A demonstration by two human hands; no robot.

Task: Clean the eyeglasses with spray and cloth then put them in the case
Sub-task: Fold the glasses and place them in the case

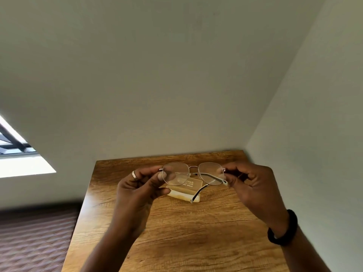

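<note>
left hand (137,185): eyeglasses (193,167) are pinched at their 9 o'clock end | right hand (253,185): 3 o'clock end is pinched | eyeglasses: held aloft over the table (176,236) | case (183,191): laid on the table, at 6 o'clock of the lenses

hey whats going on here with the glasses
A person holds a pair of thin-framed eyeglasses up over a wooden table. The left hand pinches one end of the frame and the right hand pinches the other. A cream case, seemingly closed, lies on the table beneath them. No spray bottle or cloth is in view, and the eyeglasses are not yet in the case.
</note>
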